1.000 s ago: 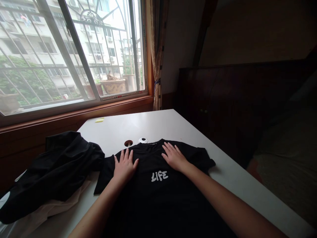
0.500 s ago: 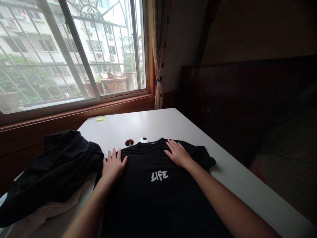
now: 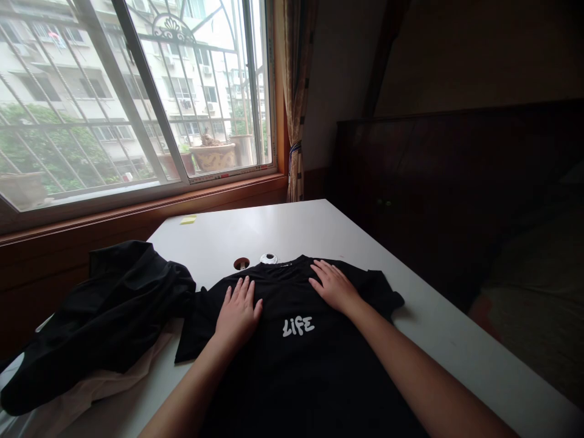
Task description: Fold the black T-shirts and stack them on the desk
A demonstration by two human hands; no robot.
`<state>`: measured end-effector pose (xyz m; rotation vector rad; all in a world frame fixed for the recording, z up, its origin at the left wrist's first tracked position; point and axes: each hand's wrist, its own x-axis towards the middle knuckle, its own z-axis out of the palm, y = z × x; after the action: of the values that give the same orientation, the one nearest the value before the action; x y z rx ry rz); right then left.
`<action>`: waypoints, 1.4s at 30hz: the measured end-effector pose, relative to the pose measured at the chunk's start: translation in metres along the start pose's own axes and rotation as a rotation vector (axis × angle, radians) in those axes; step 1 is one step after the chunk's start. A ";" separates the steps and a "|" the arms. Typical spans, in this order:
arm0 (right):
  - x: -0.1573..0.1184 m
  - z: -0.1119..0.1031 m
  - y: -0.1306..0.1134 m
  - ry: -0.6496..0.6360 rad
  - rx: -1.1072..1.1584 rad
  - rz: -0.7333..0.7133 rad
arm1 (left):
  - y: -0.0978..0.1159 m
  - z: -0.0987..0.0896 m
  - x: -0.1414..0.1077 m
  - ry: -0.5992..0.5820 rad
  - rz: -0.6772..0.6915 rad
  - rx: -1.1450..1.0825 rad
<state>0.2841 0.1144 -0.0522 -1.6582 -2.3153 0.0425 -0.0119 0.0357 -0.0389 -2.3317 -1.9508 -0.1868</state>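
Observation:
A black T-shirt point(image 3: 292, 377) with white lettering point(image 3: 298, 326) lies spread on the white table point(image 3: 219, 234), its collar towards the far side. My left hand point(image 3: 239, 309) rests flat on the shirt near the left shoulder, fingers apart. On the right shoulder area lies my right hand point(image 3: 336, 286), palm down with the thumb spread from the fingers. Neither hand grips the cloth. Both sleeves show beyond the hands, and the lower part of the shirt runs out of view between my forearms.
Crumpled black clothing point(image 3: 118, 304) is heaped at the left over a pale cloth point(image 3: 114, 386). Beyond the collar are a round hole point(image 3: 241, 264) and a white round cap point(image 3: 269, 258). A yellow slip point(image 3: 188, 219) lies near the far edge, below the window.
My left hand has moved inward across the shirt, uncovering the left sleeve. My right hand stays on the same part of the shirt. The view has shifted slightly.

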 end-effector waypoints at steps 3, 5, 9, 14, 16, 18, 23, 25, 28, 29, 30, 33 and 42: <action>-0.003 0.000 0.005 0.009 0.005 -0.023 | -0.004 -0.002 -0.003 -0.020 -0.026 0.005; -0.006 0.000 0.010 0.025 0.013 -0.040 | -0.002 -0.005 -0.007 -0.033 -0.023 0.016; -0.015 -0.001 0.028 0.044 0.020 -0.055 | 0.014 -0.009 -0.015 -0.047 0.013 0.038; -0.028 -0.008 0.050 0.050 0.002 -0.030 | 0.021 -0.012 -0.016 -0.086 0.050 -0.001; -0.031 -0.012 0.058 0.047 -0.011 -0.016 | 0.016 -0.014 -0.013 -0.117 -0.013 0.001; -0.033 -0.014 0.063 0.040 -0.017 -0.004 | 0.008 -0.017 -0.011 -0.165 -0.112 0.017; -0.034 -0.013 0.069 0.032 -0.021 0.005 | -0.008 -0.023 -0.009 -0.269 -0.298 0.055; -0.033 -0.013 0.069 0.034 -0.022 0.002 | -0.015 -0.027 -0.010 -0.259 -0.301 0.099; -0.033 -0.013 0.067 0.032 -0.023 0.004 | -0.031 -0.036 -0.010 -0.228 -0.244 0.099; -0.033 -0.013 0.067 0.031 -0.024 0.006 | -0.038 -0.040 -0.009 -0.224 -0.226 0.073; -0.033 -0.013 0.067 0.030 -0.027 0.009 | -0.046 -0.044 -0.009 -0.223 -0.217 0.044; -0.033 -0.014 0.066 0.029 -0.030 0.016 | -0.069 -0.054 -0.007 -0.225 -0.223 -0.007; -0.033 -0.010 0.070 0.058 -0.004 0.002 | -0.109 -0.055 -0.031 -0.314 -0.205 -0.107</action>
<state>0.3612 0.1061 -0.0629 -1.6410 -2.2725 -0.0103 -0.1263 0.0167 0.0102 -2.3406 -2.3837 0.0688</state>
